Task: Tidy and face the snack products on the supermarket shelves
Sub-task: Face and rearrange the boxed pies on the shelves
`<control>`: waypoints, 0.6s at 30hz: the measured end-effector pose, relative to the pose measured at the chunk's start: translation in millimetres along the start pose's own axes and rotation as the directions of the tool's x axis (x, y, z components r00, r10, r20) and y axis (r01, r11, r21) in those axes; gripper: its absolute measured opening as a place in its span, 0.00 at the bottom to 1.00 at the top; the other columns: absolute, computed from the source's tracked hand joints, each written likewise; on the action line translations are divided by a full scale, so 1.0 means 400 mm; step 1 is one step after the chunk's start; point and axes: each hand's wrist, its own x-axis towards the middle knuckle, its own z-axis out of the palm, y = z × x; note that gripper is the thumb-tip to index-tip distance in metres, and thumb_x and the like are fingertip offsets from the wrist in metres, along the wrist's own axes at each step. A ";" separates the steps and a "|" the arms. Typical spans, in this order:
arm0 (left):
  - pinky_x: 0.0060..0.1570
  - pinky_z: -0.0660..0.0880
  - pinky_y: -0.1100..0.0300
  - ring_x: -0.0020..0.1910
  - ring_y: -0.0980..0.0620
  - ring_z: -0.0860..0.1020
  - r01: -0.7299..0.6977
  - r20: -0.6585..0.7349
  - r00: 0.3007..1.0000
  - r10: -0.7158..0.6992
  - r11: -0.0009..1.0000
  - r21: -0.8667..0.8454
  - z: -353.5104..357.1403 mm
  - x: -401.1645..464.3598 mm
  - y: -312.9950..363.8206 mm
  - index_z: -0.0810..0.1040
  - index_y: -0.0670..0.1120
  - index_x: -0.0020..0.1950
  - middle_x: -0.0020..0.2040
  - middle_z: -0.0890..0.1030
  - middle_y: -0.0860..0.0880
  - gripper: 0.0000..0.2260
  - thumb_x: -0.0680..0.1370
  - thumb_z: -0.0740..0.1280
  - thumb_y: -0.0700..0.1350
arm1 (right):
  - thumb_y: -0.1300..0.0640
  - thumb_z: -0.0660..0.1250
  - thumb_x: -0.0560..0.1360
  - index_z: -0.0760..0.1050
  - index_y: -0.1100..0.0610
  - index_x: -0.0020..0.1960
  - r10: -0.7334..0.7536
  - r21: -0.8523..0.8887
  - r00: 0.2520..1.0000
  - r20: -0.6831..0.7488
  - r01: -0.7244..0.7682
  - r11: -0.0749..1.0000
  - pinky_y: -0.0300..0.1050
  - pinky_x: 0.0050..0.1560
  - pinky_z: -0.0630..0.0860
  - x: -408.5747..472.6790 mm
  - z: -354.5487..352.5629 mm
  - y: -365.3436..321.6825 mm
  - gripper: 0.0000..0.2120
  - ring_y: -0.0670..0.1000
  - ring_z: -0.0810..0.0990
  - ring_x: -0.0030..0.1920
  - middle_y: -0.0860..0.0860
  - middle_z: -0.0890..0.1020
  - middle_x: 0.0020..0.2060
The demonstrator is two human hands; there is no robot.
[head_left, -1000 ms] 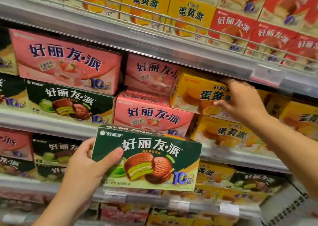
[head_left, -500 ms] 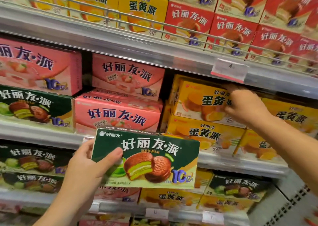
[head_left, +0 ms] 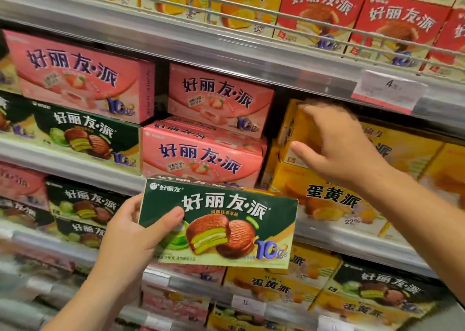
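On the middle shelf [head_left: 251,58] I'd square the upper yellow box [head_left: 297,129] over the stack below. My right hand [head_left: 344,144] spreads over its front, grip blurred, unclear. My left hand [head_left: 130,232] pinches the green box [head_left: 221,225] off the shelf.

- Middle shelf [head_left: 75,162]: a green pie box [head_left: 83,136], a pink strawberry pie box [head_left: 201,159] and a yellow egg-yolk pie box [head_left: 327,204] stand directly on it.
- Upper shelf [head_left: 176,46]: red pie boxes [head_left: 392,26] behind a wire rail [head_left: 251,6].
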 end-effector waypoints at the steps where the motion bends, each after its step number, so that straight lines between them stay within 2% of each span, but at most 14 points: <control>1: 0.38 0.77 0.55 0.41 0.50 0.85 0.000 -0.017 1.000 0.000 1.000 -0.003 -0.025 0.003 0.001 0.80 0.56 0.53 0.46 0.86 0.49 0.29 0.56 0.79 0.63 | 0.47 0.69 0.74 0.67 0.58 0.72 -0.055 0.022 0.998 -0.001 0.055 0.998 0.60 0.67 0.66 0.022 0.012 -0.042 0.31 0.61 0.71 0.67 0.58 0.74 0.66; 6: 0.37 0.79 0.62 0.45 0.48 0.85 -0.002 -0.090 0.996 -0.003 0.998 -0.057 -0.206 0.039 0.001 0.80 0.55 0.54 0.50 0.86 0.48 0.32 0.53 0.81 0.64 | 0.49 0.69 0.74 0.70 0.61 0.69 -0.211 0.133 0.977 -0.022 0.212 0.968 0.56 0.67 0.67 0.145 0.072 -0.256 0.28 0.60 0.73 0.65 0.58 0.76 0.64; 8: 0.38 0.79 0.61 0.45 0.48 0.85 -0.014 -0.129 0.992 0.006 0.998 -0.061 -0.295 0.064 0.003 0.79 0.55 0.54 0.50 0.86 0.48 0.34 0.52 0.82 0.64 | 0.50 0.70 0.74 0.69 0.60 0.70 -0.228 0.164 0.973 -0.023 0.229 0.960 0.54 0.67 0.66 0.196 0.102 -0.343 0.28 0.58 0.72 0.66 0.57 0.76 0.65; 11: 0.42 0.80 0.55 0.46 0.48 0.85 -0.016 -0.156 0.988 0.007 0.998 -0.058 -0.443 0.112 0.010 0.79 0.55 0.55 0.50 0.86 0.49 0.34 0.52 0.82 0.64 | 0.49 0.69 0.75 0.67 0.60 0.71 -0.223 0.188 0.975 -0.006 0.220 0.957 0.55 0.69 0.66 0.284 0.142 -0.475 0.29 0.59 0.70 0.68 0.58 0.73 0.67; 14: 0.39 0.80 0.59 0.45 0.50 0.85 -0.022 -0.166 0.986 0.018 1.000 -0.022 -0.581 0.168 0.023 0.78 0.56 0.55 0.48 0.86 0.51 0.35 0.51 0.81 0.65 | 0.44 0.67 0.74 0.64 0.59 0.73 -0.115 0.168 0.993 0.020 0.110 0.980 0.55 0.69 0.66 0.373 0.169 -0.585 0.33 0.61 0.69 0.67 0.60 0.72 0.66; 16: 0.35 0.80 0.63 0.44 0.50 0.85 -0.017 -0.153 0.988 0.011 0.999 -0.038 -0.654 0.205 0.033 0.78 0.55 0.55 0.48 0.86 0.50 0.36 0.51 0.82 0.64 | 0.40 0.66 0.73 0.62 0.58 0.73 0.010 0.125 1.000 0.009 -0.011 0.992 0.56 0.65 0.69 0.412 0.177 -0.629 0.36 0.63 0.70 0.65 0.61 0.72 0.64; 18: 0.35 0.80 0.63 0.44 0.50 0.85 0.000 -0.105 0.994 -0.004 0.999 -0.033 -0.705 0.235 0.042 0.77 0.55 0.56 0.48 0.86 0.50 0.37 0.51 0.82 0.63 | 0.40 0.66 0.72 0.61 0.57 0.72 0.068 0.069 0.998 -0.016 -0.067 0.995 0.57 0.60 0.72 0.433 0.184 -0.654 0.35 0.64 0.72 0.61 0.61 0.73 0.61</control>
